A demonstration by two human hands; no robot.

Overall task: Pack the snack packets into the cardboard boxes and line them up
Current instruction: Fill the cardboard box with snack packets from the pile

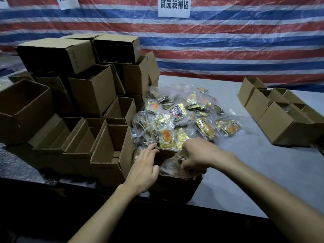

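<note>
A small open cardboard box (pixel 175 186) stands at the table's front edge. My left hand (pixel 145 169) grips its left wall, fingers over the rim. My right hand (pixel 198 155) reaches into the box from the right, its curled fingers holding a clear bag of snack packets (pixel 172 166) that sits inside the opening. Behind the box lies a heap of bagged snack packets (pixel 184 116), gold and black with orange prints.
A tall pile of empty open cardboard boxes (pixel 78 102) fills the left side, touching the box I hold. A row of boxes (pixel 275 111) runs along the right of the grey table (pixel 254 172). A striped tarp (pixel 228 41) hangs behind.
</note>
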